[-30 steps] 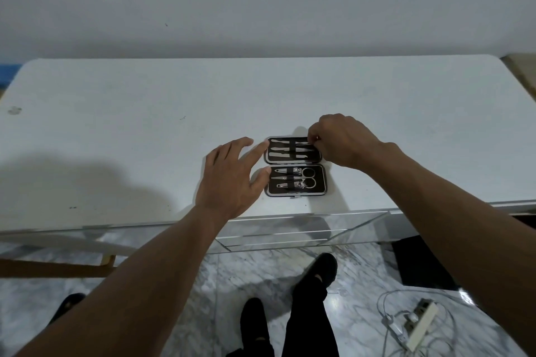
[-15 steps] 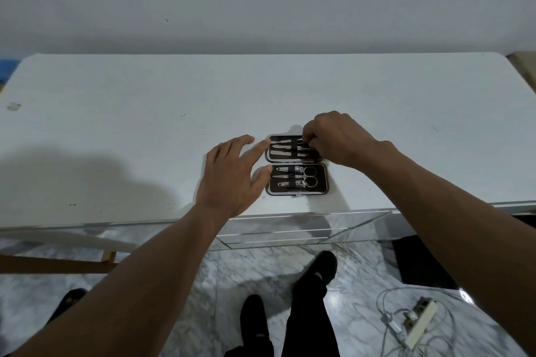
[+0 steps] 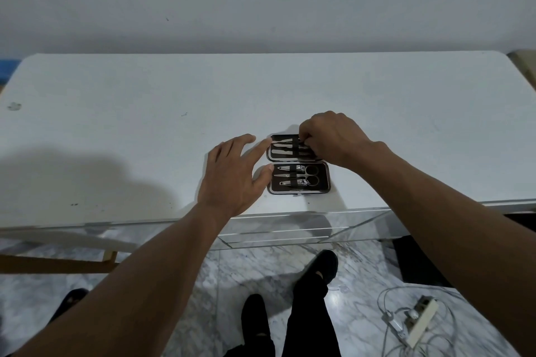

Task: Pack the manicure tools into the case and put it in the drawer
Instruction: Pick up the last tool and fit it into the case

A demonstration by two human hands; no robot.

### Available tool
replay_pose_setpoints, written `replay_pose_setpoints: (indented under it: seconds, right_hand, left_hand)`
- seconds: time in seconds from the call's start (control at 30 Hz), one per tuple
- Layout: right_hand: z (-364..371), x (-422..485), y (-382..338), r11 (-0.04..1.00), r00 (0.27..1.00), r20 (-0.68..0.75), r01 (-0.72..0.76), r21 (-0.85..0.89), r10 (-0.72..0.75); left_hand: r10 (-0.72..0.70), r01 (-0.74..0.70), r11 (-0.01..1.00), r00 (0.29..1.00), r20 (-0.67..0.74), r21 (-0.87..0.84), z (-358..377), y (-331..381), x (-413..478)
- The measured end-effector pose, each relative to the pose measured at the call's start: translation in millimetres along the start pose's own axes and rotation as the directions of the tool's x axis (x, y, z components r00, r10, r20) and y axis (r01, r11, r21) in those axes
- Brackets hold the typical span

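Note:
A black manicure case (image 3: 324, 186) lies open flat near the white table's front edge. Its near half holds nail clippers (image 3: 291, 182) and small scissors (image 3: 311, 174) under an elastic strap. Its far half (image 3: 277, 156) holds slim metal tools (image 3: 282, 141). My left hand (image 3: 232, 177) rests open beside the case, with fingertip and thumb touching its left edge. Over the right end of the far half my right hand (image 3: 333, 136) is pinched on the end of a tool there; its fingers hide that end.
The white table (image 3: 145, 124) stands against a grey wall. Under its front edge is a mirrored drawer front (image 3: 290, 230), closed. On the marble floor are my feet (image 3: 319, 269) and a power strip with cables (image 3: 420, 319).
My right hand has slid left over the far half of the case, covering more of the tools' right ends. My left hand has stayed put.

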State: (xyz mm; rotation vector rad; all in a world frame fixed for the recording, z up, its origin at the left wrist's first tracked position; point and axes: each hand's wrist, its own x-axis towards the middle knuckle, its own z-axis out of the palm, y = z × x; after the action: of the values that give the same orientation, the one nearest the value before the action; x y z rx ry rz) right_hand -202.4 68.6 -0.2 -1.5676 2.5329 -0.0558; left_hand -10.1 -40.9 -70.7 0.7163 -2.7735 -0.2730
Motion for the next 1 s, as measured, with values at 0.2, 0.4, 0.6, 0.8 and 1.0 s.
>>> replay_pose_setpoints:
  seconds: [0.2,0.4,0.6,0.8,1.0]
  right_hand:
    - [-4.3,-3.4,5.3,1.000,1.000,0.024,-0.010,-0.023,0.010]
    - [-6.5,-5.1,7.7,0.989,0.997,0.071,-0.003,-0.148,0.013]
    - [-1.9,2.9,-0.1,0.973,0.995,0.057,0.093,-0.210,-0.083]
    - [-1.3,5.8,-3.6,0.980,0.995,0.046,0.099,-0.172,-0.092]
    - [-6.0,0.9,-0.2,0.998,0.999,0.022,0.036,-0.050,-0.035]
  left_hand:
    - [-0.004,0.004,1.000,1.000,-0.009,0.000,0.9,-0.2,0.0]
    - [0.000,0.000,1.000,1.000,-0.005,0.000,1.1,-0.1,-0.2]
    - [-0.002,0.002,1.000,1.000,0.003,0.007,-0.9,0.5,-0.2]
    - [-0.014,0.014,1.000,1.000,0.012,0.004,-2.3,1.4,-0.5]
    - [-0.012,0.012,1.000,1.000,0.015,0.001,-2.1,0.4,-0.7]
